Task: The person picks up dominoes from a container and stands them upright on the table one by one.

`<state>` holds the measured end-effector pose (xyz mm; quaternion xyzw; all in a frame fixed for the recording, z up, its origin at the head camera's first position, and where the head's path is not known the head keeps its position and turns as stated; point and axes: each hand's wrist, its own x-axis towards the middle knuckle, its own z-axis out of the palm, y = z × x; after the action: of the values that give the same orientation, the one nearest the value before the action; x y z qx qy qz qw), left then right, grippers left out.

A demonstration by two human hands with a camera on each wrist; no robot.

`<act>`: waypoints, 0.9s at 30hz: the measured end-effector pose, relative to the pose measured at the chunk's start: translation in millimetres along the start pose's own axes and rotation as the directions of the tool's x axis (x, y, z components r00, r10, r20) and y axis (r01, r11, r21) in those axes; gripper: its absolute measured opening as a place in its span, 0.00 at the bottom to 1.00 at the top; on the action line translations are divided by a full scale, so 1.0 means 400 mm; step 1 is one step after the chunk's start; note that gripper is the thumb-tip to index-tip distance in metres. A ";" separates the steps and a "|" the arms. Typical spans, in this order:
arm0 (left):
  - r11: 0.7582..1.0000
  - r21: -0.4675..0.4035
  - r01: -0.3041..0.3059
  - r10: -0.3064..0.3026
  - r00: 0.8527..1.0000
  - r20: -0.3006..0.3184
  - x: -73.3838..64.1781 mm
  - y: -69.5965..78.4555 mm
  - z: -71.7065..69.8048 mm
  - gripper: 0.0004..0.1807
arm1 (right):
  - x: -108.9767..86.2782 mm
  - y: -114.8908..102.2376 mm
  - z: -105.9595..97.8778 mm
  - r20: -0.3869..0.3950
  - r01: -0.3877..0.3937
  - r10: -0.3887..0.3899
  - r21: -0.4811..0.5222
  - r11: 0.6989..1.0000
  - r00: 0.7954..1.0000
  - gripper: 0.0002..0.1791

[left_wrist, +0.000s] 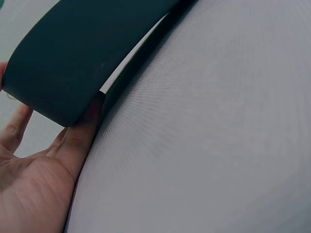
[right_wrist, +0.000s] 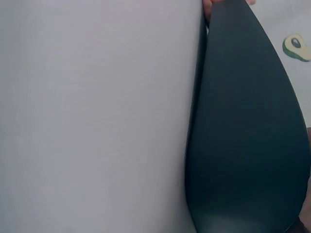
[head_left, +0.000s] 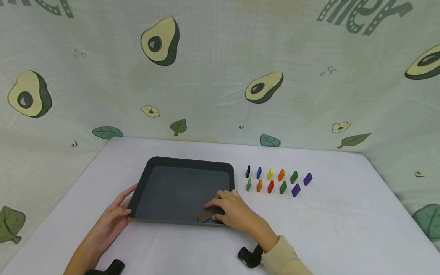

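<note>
A dark grey rectangular baking tray [head_left: 182, 191] lies toward the left of the white table. My left hand [head_left: 111, 219] grips its near left corner; in the left wrist view one finger [left_wrist: 80, 138] reaches beneath the tray's corner, and a narrow gap shows between tray and table. Inside the tray's near right corner, my right hand [head_left: 230, 209] pinches a flat brown block [head_left: 205, 215] between thumb and fingers, close over the tray floor. From the right wrist, the tray's outer wall [right_wrist: 248, 121] covers most of that hand.
Right of the tray, several small coloured blocks stand in two rows, among them a black block [head_left: 248, 172], a red block [head_left: 270, 186] and a purple block [head_left: 307, 179]. Behind the table hangs a cloth [head_left: 213, 68] printed with avocados.
</note>
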<state>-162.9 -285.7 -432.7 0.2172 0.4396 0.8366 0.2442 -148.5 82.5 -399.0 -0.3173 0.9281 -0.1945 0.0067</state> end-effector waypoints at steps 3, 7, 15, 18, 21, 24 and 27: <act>1.000 -0.009 -0.007 0.007 1.000 0.013 0.000 0.000 -0.002 0.35 | 0.001 0.001 0.004 -0.020 0.019 -0.019 -0.025 1.000 1.000 0.17; 1.000 -0.016 -0.022 0.023 0.999 0.032 0.001 -0.002 -0.006 0.35 | 0.002 0.002 0.006 -0.032 0.025 -0.026 -0.044 0.999 0.999 0.16; 1.000 0.012 -0.007 0.007 1.000 -0.004 0.001 0.001 -0.001 0.35 | 0.004 0.001 0.004 -0.031 -0.007 0.007 -0.013 1.000 0.999 0.13; 0.999 0.044 0.012 -0.011 0.999 -0.041 0.001 0.002 0.004 0.34 | 0.003 0.000 0.003 -0.024 -0.033 0.033 0.012 0.999 0.999 0.12; 0.998 0.064 0.027 -0.023 0.998 -0.063 0.001 0.003 0.007 0.34 | 0.002 -0.001 0.002 -0.028 -0.039 0.040 0.027 0.999 0.999 0.11; 0.997 0.070 0.026 -0.022 0.998 -0.064 0.000 0.003 0.006 0.34 | 0.002 -0.001 0.001 -0.035 -0.036 0.037 0.030 0.999 0.999 0.10; 0.997 0.065 0.032 -0.028 0.998 -0.060 0.000 0.004 0.005 0.34 | 0.001 0.000 0.002 -0.038 -0.035 0.036 0.028 0.999 0.999 0.10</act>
<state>-161.9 -285.2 -430.2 0.1936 0.4773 0.8240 0.2360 -148.7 81.9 -399.5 -0.2967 0.9309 -0.2132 -0.0034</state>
